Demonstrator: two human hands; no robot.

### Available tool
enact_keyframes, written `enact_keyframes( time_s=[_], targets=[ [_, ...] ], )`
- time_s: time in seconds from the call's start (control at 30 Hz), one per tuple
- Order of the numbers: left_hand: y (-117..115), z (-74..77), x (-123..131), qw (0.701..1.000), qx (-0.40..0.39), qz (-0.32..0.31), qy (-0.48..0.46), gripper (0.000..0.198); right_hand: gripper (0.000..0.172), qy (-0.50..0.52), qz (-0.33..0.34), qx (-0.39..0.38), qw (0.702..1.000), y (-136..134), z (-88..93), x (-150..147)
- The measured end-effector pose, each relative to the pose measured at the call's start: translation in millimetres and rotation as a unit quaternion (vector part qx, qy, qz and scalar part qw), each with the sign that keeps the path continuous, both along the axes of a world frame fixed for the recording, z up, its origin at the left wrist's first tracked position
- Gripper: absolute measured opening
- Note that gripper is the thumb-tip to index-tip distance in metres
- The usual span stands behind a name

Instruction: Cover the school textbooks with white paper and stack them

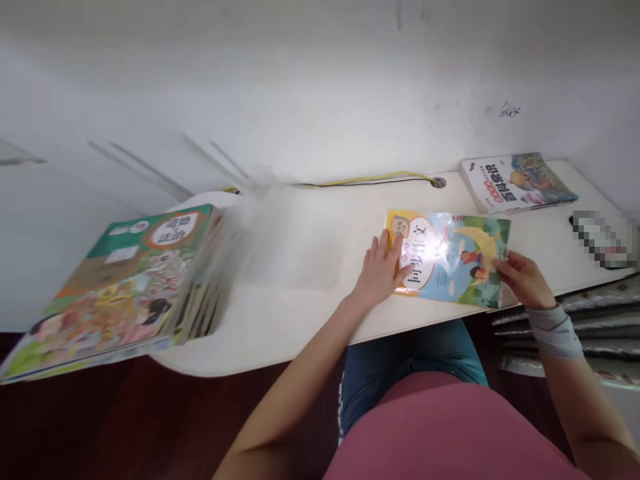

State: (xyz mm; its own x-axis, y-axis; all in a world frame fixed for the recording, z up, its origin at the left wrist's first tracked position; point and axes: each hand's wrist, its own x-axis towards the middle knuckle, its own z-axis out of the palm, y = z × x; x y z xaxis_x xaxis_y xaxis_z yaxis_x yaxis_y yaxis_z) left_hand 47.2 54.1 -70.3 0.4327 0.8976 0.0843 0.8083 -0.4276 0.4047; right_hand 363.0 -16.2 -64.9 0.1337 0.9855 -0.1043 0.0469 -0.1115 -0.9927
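Note:
A glossy picture-covered book (pixel 447 257) with a yellow, blue and green cover lies on the white table in front of me. My left hand (pixel 383 270) rests flat on its left end, fingers spread over the yellow part. At the opposite end, my right hand (pixel 523 275) pinches the book's right edge between thumb and fingers. A grey band wraps the right wrist. Light glares off the middle of the cover.
A thick stack of books (pixel 135 280) stands at the left end of the white table (pixel 280 320). Another small pile of books (pixel 517 181) sits at the back right, near a blurred-out phone-like item (pixel 603 239). Yellow and black cables (pixel 370 179) run along the wall. Grey padded layers (pixel 575 327) are at lower right.

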Motion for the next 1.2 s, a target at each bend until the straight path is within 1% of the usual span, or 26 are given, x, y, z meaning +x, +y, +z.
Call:
enact_keyframes(
  time_s=[0.03,0.07,0.13,0.2,0.23,0.3,0.33,0.4,0.47,0.53,0.63,0.7,0.77,0.9,1.0,1.03,1.1,1.17,1.2],
  targets=[
    [8,-4.0,5,0.999,-0.019,-0.001,0.039,0.075,0.043,-0.012,-0.041,0.01,0.999,4,-0.9,6],
    [16,-6.3,10,0.997,-0.028,-0.006,0.067,0.075,0.048,-0.037,-0.068,0.023,0.997,8,-2.2,11],
    [31,-6.8,17,0.996,-0.025,-0.019,0.089,0.072,0.057,-0.12,-0.079,0.047,0.989,18,-5.9,17],
    [49,-4.4,22,0.998,-0.023,-0.022,0.063,0.069,0.061,-0.229,-0.065,0.058,0.969,32,-10.1,18],
    [58,-3.2,23,0.999,-0.024,-0.012,0.034,0.068,0.061,-0.281,-0.059,0.059,0.956,40,-12.0,17],
    [78,-2.1,25,0.998,-0.03,0.03,-0.042,0.065,0.06,-0.346,-0.049,0.066,0.935,57,-15.0,15],
    [87,-2.3,25,0.994,-0.034,0.058,-0.083,0.063,0.058,-0.357,-0.047,0.074,0.93,65,-16.0,14],
    [103,-4.0,24,0.979,-0.052,0.118,-0.16,0.059,0.054,-0.343,-0.048,0.09,0.934,83,-17.3,12],
    [114,-6.2,22,0.96,-0.08,0.16,-0.214,0.054,0.049,-0.298,-0.059,0.093,0.948,98,-17.7,11],
    [121,-7.4,19,0.951,-0.097,0.172,-0.238,0.048,0.043,-0.216,-0.074,0.079,0.97,110,-17.5,9],
    [125,-5.3,14,0.958,-0.108,0.151,-0.219,0.041,0.029,-0.092,-0.086,0.059,0.99,126,-15.7,4],
    [126,-0.7,9,0.964,-0.115,0.135,-0.196,0.035,0.021,-0.057,-0.081,0.055,0.994,136,-14.5,-1],
    [126,5.9,3,0.97,-0.124,0.125,-0.171,0.028,0.017,-0.04,-0.072,0.058,0.995,144,-14.0,-8],
    [125,21.7,-1,0.976,-0.158,0.086,-0.124,0.035,0.018,-0.008,-0.055,0.075,0.996,156,-16.4,-21],
    [126,33.5,5,0.975,-0.196,0.033,-0.098,0.037,0.021,0.006,-0.044,0.091,0.995,159,-18.6,-25],
    [128,37.2,9,0.972,-0.218,0.006,-0.089,0.038,0.021,0.001,-0.039,0.097,0.994,159,-19.1,-25],
    [134,43.8,17,0.963,-0.256,-0.061,-0.059,0.037,0.024,-0.072,-0.024,0.11,0.991,160,-19.4,-23],
    [142,48.6,24,0.963,-0.247,-0.109,-0.006,0.032,0.026,-0.185,-0.008,0.114,0.976,161,-19.6,-21],
    [146,50.0,28,0.967,-0.225,-0.116,0.021,0.029,0.026,-0.237,-0.003,0.112,0.965,161,-19.8,-21]
  ],
)
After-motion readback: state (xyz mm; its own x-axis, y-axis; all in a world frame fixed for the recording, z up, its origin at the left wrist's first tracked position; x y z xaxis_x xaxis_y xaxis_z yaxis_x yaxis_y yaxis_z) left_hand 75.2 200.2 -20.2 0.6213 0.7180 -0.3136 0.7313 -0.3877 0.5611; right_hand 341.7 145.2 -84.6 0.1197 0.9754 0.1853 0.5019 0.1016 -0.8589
